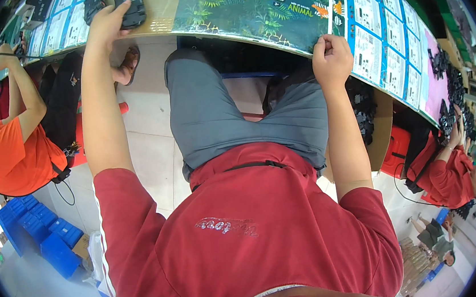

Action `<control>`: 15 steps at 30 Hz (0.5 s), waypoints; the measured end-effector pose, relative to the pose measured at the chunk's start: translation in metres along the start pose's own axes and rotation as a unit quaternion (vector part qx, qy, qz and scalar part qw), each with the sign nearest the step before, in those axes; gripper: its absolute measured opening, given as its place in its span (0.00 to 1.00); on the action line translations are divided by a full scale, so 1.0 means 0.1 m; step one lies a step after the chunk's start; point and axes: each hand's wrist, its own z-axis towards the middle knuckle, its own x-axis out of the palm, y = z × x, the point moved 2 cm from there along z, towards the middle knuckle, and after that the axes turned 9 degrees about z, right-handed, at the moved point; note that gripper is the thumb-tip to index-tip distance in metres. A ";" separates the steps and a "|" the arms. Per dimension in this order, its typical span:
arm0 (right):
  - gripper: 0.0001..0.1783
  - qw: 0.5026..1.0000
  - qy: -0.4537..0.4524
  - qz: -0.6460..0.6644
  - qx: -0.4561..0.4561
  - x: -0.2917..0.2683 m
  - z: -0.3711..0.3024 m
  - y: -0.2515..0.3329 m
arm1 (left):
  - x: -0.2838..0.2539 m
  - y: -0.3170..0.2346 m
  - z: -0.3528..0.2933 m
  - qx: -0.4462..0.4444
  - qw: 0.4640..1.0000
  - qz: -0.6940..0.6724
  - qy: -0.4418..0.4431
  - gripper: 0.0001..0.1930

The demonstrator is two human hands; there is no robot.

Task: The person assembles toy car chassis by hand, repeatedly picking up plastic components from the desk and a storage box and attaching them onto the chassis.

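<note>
At the table's far left, my left hand is closed on a dark, block-shaped plastic part, with the thumb lying across its top. A second black plastic part sits just left of it, by the fingers of the same hand. My right hand rests at the table's near edge with its fingers curled in. It is beside the right border of a green, jungle-patterned sheet. What its fingertips hold, if anything, is hidden.
Blue-and-white printed sheets cover the table on the right. Beyond them, many small black parts lie on a pink surface. A person in orange works at left, another in red at right. Blue bins stand on the floor.
</note>
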 end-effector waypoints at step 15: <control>0.02 1.000 0.003 -0.027 -0.010 0.01 0.01 0.03 | 0.28 0.20 -0.19 0.199 0.871 0.228 -0.387 0.38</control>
